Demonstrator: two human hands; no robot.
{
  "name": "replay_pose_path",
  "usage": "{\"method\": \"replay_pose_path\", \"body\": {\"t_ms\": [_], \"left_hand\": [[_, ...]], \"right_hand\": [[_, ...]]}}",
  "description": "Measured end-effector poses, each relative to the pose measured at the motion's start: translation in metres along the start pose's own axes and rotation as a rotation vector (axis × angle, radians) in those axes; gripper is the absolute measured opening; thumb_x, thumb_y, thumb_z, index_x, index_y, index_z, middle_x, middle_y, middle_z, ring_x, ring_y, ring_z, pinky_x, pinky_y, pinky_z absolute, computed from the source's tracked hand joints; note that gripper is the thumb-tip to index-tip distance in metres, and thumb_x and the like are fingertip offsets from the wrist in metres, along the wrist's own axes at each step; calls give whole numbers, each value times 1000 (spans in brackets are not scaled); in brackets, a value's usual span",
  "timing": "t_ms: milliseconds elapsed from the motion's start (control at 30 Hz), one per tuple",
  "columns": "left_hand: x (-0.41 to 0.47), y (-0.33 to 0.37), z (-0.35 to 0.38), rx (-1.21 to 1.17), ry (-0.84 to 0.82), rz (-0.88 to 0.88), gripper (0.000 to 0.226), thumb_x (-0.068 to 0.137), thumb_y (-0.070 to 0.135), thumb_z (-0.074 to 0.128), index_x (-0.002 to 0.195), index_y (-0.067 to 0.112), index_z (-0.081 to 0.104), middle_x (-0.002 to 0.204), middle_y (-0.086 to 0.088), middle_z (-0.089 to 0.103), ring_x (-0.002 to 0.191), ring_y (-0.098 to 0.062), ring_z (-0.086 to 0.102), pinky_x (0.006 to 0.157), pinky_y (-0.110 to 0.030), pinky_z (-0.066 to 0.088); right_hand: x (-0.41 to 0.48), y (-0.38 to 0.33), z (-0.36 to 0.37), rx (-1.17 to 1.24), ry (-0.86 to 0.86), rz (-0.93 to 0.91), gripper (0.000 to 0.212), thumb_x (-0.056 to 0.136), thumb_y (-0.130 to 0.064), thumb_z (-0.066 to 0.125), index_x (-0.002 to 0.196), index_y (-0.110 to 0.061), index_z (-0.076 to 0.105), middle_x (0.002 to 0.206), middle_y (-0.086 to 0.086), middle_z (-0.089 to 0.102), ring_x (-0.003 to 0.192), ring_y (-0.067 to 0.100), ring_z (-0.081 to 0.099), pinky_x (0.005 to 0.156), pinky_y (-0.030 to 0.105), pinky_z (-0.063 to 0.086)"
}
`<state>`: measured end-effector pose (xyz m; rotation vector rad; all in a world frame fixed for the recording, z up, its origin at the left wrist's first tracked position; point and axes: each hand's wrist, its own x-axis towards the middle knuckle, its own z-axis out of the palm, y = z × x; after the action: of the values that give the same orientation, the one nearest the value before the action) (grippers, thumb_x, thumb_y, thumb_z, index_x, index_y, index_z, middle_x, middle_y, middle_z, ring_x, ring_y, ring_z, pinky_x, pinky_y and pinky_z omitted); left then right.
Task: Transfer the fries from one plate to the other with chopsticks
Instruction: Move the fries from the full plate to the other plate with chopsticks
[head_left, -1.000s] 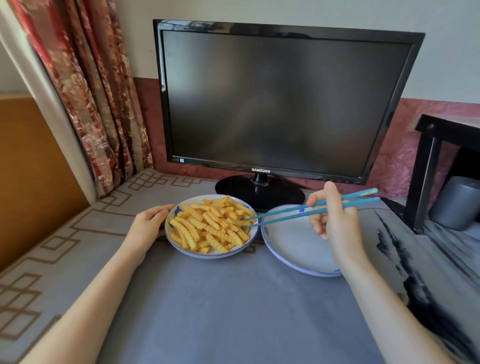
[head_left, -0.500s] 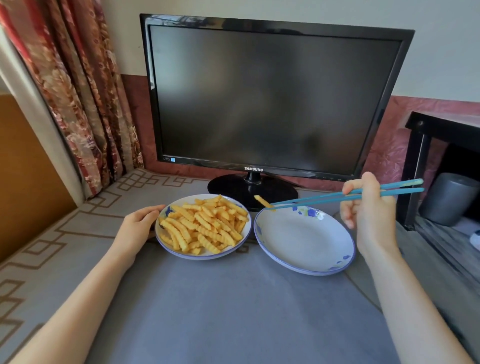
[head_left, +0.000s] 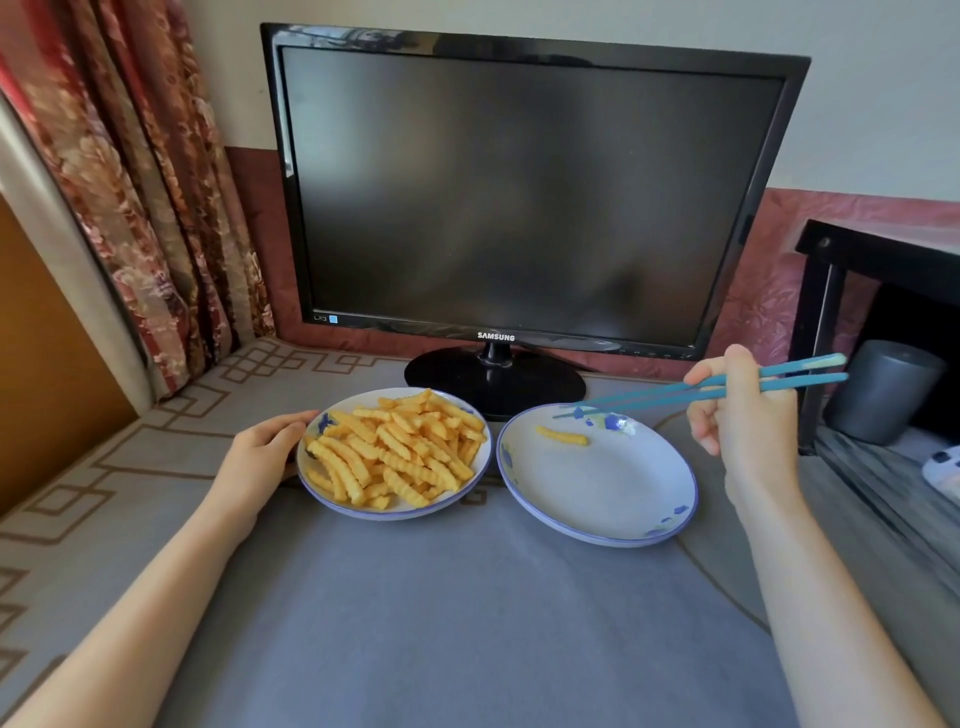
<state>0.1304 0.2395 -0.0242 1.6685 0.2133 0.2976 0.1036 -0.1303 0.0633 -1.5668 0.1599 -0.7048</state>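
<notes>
Pinching blue chopsticks (head_left: 649, 399) in right hand (head_left: 743, 431), tips over near-empty plate (head_left: 597, 483) just left of it — single fry (head_left: 562, 435) lying there; cupping, it seems, rim of heaped plate (head_left: 395, 514) with left hand (head_left: 260, 457)

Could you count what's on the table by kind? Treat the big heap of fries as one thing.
Plates: 2, fries plate and right plate
Chopsticks: 2
Fry heaps: 1
Lone fries: 1
Monitors: 1
Total: 7
</notes>
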Motion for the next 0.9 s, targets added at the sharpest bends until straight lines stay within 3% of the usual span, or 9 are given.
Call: {"method": "replay_pose_path", "body": {"t_ms": [100, 267, 633, 900], "left_hand": [[0, 1, 0, -1, 3, -8, 26, 99, 10, 42, 110, 12, 65, 97, -5, 69, 88, -20, 65, 72, -27, 53], [0, 0, 0, -4, 2, -8, 25, 99, 10, 42, 109, 12, 64, 96, -4, 69, 87, -18, 65, 68, -21, 56], [0, -1, -1, 29, 1, 19, 26, 99, 10, 42, 109, 13, 65, 97, -3, 69, 89, -20, 64, 86, -35, 51], [1, -1, -1, 29, 2, 9, 26, 99, 11, 42, 109, 14, 65, 97, -5, 69, 89, -20, 65, 87, -37, 51]], "right_hand": [[-9, -9, 7, 102, -40, -15, 37, 96, -24, 38, 65, -11, 54, 35, 2, 34, 33, 14, 26, 35, 17, 20], [-29, -10, 31, 103, -189, -14, 39, 100, -24, 37, 68, -9, 54, 34, 0, 36, 30, 10, 27, 35, 17, 22], [-38, 3, 50, 150, -336, 51, 40, 103, -26, 35, 73, -8, 55, 41, 6, 47, 33, 14, 37, 39, 17, 33], [-42, 4, 54, 129, -245, 54, 45, 103, -29, 34, 66, -11, 52, 40, 7, 46, 33, 16, 36, 39, 16, 33]]}}
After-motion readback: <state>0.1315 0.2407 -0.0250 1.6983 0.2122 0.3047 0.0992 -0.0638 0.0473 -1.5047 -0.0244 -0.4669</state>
